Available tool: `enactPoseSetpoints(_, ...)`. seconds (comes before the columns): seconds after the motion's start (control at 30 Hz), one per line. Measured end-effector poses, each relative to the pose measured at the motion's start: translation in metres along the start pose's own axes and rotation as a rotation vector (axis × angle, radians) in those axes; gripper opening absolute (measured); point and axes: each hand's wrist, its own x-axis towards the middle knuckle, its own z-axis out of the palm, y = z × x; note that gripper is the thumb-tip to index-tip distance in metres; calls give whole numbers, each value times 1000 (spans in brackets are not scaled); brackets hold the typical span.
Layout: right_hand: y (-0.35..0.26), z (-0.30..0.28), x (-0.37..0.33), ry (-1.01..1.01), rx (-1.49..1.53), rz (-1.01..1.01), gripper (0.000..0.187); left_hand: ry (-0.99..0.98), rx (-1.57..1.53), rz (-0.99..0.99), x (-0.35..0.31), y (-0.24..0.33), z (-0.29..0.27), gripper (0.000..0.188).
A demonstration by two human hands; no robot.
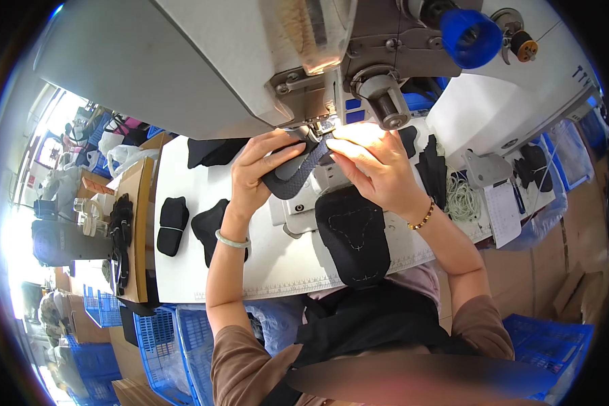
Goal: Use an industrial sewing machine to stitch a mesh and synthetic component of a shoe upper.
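Lower ctr: a black pad (354, 233) w/ pale dashed outline lies at the white table's (284, 281) near edge. Mid-frame: L hand (256, 166) holds a black cloth pc (294, 174), fingers bent over it; R hand (375, 162) has fingertips close together at the pc's right edge, can't tell if gripping. The pc sits under the sewing machine (149, 68), upper ctr, prob. partway sewn, rest of seam left. Glare & fingers hide needle tip and stitches; machine top's cut off.
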Motion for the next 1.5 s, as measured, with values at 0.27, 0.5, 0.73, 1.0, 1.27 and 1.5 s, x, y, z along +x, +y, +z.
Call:
enactPoseSetpoints(0.27,-4,-2,-5,-4,62,-60,35,-49,115,109,5,18,-5,43)
enactPoseSetpoints(0.5,-15,-2,-13,-37,68,-200,28,-74,292,176,2,43,-3,50)
enactPoseSetpoints(0.73,-11,-15,-7,-71,104,-204,24,-12,418,163,1,60,11,47)
enactPoseSetpoints(1.0,4,-25,-2,-127,217,-246,24,74,430,173,-3,67,27,37)
enactPoseSetpoints(1.27,6,-30,3,-141,222,-300,20,93,468,202,-5,65,26,30)
enactPoseSetpoints(1.5,8,-28,5,-162,230,-279,22,123,475,215,-5,58,28,30)
